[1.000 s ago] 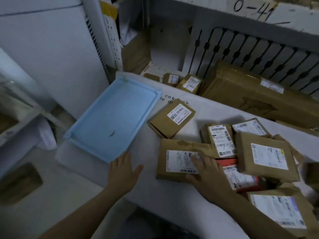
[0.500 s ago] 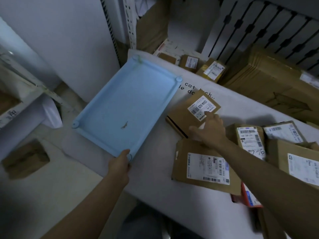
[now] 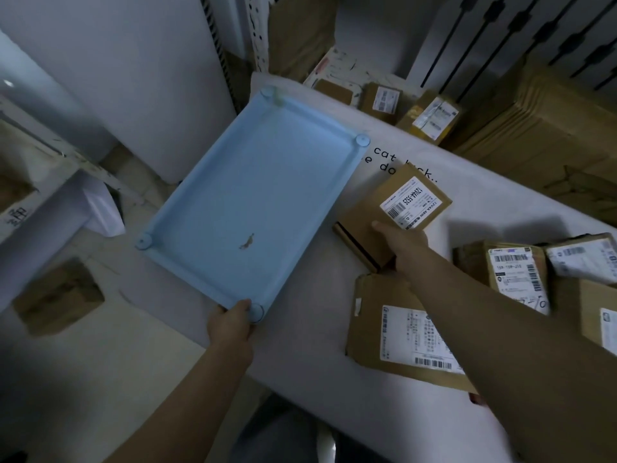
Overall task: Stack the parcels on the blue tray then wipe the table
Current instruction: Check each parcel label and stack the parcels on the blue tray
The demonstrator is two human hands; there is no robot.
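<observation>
Tray [image 3: 253, 182] is bare so far, half hanging off the table [image 3: 334, 396] edge, and my left hand [image 3: 232, 324] is pinching its near corner. Right hand [image 3: 402, 243] is curled over the near edge of a small box [image 3: 384, 212] just right of it. Looks light and stiff, plain cardboard, so I'd grab it by the sides. Bigger flat parcel [image 3: 397, 332] probably flexes more.

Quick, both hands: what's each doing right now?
Left hand: gripping the blue tray at its near corner.
Right hand: gripping the small parcel.
</observation>
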